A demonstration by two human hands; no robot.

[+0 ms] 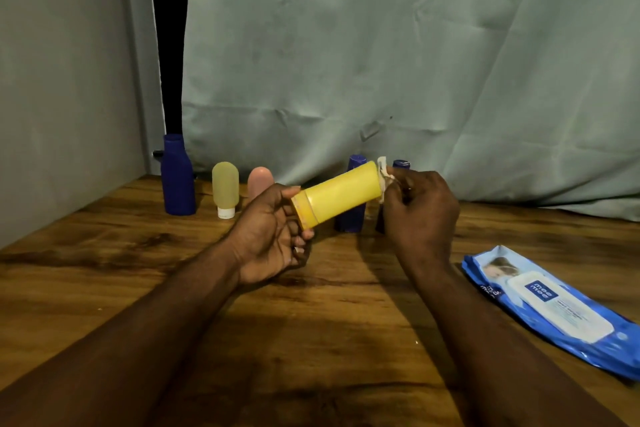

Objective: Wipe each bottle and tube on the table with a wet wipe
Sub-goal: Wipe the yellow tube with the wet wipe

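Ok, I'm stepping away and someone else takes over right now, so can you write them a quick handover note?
Left hand grips the yellow bottle by its cap end, held sideways above the table.
Right hand pinches the wet wipe against the bottle's base.
Standing at the back: tall blue bottle, yellowish tube, pink tube, dark blue bottle, second dark blue bottle, these two partly hidden.
Wipes pack lies at right.
Done: yellow bottle is mid-wipe.
Left: finish it; which others are already wiped cannot be told.

"mee mee" on blue wipes pack [550, 310]
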